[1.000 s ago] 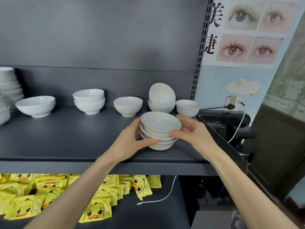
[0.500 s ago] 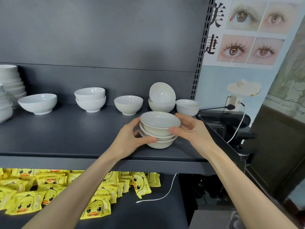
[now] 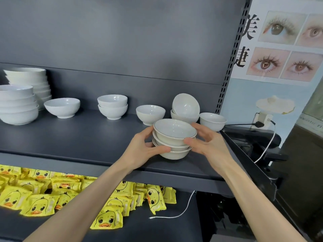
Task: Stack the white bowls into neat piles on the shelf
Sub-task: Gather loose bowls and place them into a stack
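Both hands, left (image 3: 145, 151) & right (image 3: 208, 144), grip pinching the three-bowl stack (image 3: 174, 138) near the shelf (image 3: 78, 137) front edge. Glazed ceramic imo: heavy-ish, slick, chips easy, so hold the sides low.

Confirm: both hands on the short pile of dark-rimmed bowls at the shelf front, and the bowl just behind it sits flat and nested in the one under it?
Not quite. The head view shows the tilted bowl behind the pile tipped up on its side, propped in the lower bowl, not flat. The rest holds: left hand and right hand grip the pile at the shelf front.
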`<state>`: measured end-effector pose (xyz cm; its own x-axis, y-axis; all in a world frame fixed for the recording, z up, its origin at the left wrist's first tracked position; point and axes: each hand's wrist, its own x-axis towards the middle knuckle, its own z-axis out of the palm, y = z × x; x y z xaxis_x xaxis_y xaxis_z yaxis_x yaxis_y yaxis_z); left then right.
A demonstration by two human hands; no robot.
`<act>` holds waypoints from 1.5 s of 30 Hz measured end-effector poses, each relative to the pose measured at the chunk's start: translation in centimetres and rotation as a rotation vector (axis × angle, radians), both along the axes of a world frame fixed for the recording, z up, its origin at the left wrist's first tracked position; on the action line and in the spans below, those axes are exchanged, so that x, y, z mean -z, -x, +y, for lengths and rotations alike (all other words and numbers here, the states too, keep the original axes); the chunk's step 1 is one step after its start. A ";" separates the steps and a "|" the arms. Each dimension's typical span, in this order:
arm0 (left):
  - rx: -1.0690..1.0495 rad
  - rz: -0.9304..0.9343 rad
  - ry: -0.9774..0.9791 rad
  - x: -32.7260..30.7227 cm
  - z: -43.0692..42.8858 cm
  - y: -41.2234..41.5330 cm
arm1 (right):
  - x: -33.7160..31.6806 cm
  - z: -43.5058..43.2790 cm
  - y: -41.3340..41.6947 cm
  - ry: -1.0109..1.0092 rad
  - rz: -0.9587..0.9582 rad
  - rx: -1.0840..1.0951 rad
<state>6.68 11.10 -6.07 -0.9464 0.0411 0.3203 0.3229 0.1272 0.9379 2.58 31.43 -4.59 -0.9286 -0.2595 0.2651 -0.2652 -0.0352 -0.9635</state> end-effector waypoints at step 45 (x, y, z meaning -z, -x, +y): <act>-0.217 0.111 0.135 -3.2 -69.2 -5.2 | -2.7 -70.6 -1.6 0.031 0.076 -0.192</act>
